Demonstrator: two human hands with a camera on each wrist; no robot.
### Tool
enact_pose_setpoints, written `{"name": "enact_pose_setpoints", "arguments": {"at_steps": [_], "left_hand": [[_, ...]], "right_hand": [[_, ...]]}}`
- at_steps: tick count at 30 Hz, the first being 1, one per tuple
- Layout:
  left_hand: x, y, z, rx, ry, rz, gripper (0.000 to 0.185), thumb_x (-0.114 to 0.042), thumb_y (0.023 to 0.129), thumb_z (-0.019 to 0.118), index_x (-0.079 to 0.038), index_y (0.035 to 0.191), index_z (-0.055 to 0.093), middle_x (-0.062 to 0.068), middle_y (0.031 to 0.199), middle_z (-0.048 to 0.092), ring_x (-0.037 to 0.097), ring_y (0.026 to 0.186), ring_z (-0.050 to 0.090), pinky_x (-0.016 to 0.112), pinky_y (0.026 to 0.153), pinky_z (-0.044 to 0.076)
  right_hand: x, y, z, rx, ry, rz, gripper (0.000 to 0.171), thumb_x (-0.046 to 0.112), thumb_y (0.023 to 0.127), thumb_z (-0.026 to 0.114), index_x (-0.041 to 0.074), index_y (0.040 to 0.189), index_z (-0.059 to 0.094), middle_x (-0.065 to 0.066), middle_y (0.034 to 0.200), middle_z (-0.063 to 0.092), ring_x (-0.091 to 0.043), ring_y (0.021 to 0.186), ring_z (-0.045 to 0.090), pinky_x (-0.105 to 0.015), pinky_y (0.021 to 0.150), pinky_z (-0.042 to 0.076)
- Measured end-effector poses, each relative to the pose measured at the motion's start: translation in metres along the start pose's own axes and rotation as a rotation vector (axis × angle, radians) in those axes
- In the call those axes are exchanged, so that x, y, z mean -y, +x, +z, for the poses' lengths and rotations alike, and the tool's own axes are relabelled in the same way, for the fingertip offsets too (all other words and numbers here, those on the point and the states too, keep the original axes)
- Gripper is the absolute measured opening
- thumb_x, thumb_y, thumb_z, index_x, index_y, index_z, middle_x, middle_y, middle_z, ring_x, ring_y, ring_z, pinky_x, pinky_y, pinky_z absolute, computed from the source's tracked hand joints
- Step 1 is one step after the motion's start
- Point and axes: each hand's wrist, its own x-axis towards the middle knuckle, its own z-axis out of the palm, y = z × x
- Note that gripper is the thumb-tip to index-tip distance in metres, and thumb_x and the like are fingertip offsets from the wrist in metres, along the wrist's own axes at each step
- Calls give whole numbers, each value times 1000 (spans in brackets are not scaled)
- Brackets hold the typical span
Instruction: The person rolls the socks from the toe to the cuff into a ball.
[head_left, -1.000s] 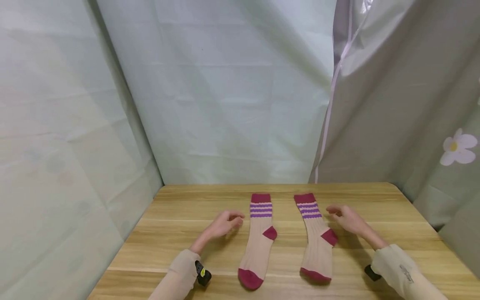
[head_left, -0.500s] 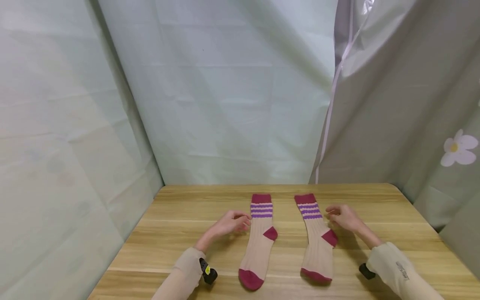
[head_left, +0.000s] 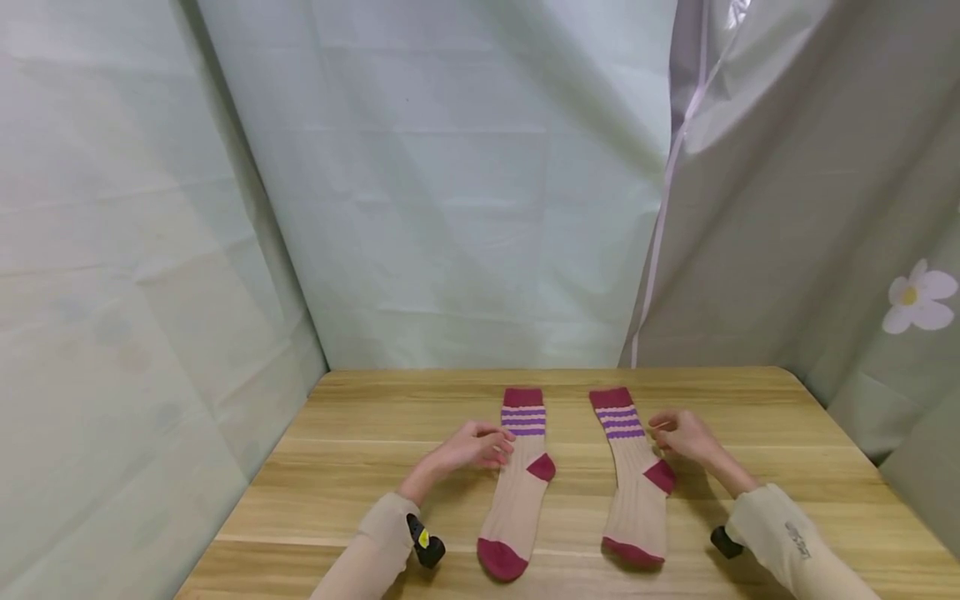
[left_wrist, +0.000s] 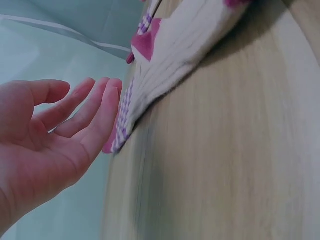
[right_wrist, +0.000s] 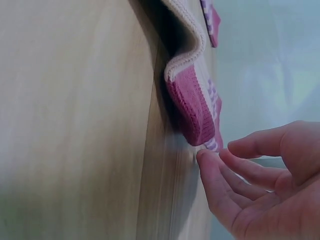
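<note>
Two cream socks with maroon cuffs, heels and toes and purple stripes lie flat on the table, cuffs toward the far edge. Over the left edge of the left sock [head_left: 517, 500], just below its stripes, my left hand [head_left: 474, 447] hovers with loosely bent fingers. In the left wrist view that hand [left_wrist: 60, 125] holds nothing; whether its fingertips touch the sock I cannot tell. My right hand [head_left: 686, 435] is beside the right sock [head_left: 633, 500], above its heel. The right wrist view shows relaxed fingers near the maroon heel [right_wrist: 190, 105], with nothing held.
The wooden table [head_left: 360, 467] has rounded far corners. Pale curtains [head_left: 465, 208] hang behind it and at both sides, one with a white flower print [head_left: 918, 297]. A small black device [head_left: 426, 543] is strapped at the left wrist, another [head_left: 725, 542] at the right.
My left hand has moved to the right, from beside the left sock to over its edge. The right hand has shifted slightly left. Both socks lie where they were.
</note>
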Motion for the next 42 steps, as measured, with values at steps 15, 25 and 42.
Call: {"name": "enact_pose_setpoints", "arguments": {"at_steps": [15, 25, 42], "left_hand": [[-4, 7, 12, 133, -126, -8, 39, -18, 104, 40, 12, 129, 50, 30, 119, 62, 35, 103, 67, 43, 87, 56], [-10, 8, 23, 231, -195, -36, 41, -16, 104, 40, 14, 132, 44, 34, 125, 57, 40, 111, 63, 47, 94, 52], [-25, 21, 57, 215, -238, -136, 43, -18, 101, 46, 10, 134, 47, 30, 126, 59, 37, 112, 63, 46, 93, 52]], "right_hand": [[2, 4, 4, 3, 22, 132, 35, -2, 85, 58, -15, 117, 55, -34, 109, 61, -20, 79, 63, -30, 63, 57], [2, 4, 8, -9, 26, 119, 36, 0, 81, 62, -16, 113, 56, -25, 95, 66, -15, 71, 62, -27, 60, 56], [5, 5, 13, -40, -15, 117, 36, 1, 79, 66, -16, 110, 58, -18, 86, 65, -14, 65, 55, -25, 56, 49]]}}
